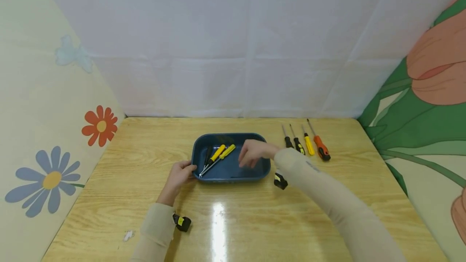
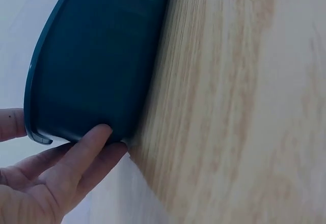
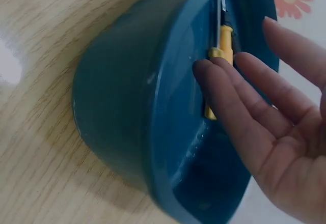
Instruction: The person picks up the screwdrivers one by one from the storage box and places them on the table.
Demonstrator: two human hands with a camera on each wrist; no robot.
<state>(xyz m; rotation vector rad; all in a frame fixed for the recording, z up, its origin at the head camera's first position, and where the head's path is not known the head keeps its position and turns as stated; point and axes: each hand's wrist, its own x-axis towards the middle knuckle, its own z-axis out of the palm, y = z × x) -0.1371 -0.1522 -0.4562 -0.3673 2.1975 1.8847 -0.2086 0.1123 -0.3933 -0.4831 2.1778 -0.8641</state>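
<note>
Beige-sleeved, the left grip [image 1: 181, 175] pinches the left end of the blue tray [image 1: 229, 173] on the bench [image 1: 145, 144]. The right grip [image 1: 255, 151], thumb and fingers apart, hangs over the tray. Inside lie three screwdrivers [image 1: 217, 154]; to its right, four more screwdrivers [image 1: 309, 146].

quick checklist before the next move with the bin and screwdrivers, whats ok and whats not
1. Blue bin held: ok, the left grip has its left end.
2. Right grip free: ok, it hangs over the bin holding nothing.
3. Binned tools out of the way: ok, all three lie toward the left end.
4. All screwdrivers binned: not ok, four screwdrivers lie on the table, right of the bin.
5. Binned black tool's tip type: cannot tell, too small.
</note>
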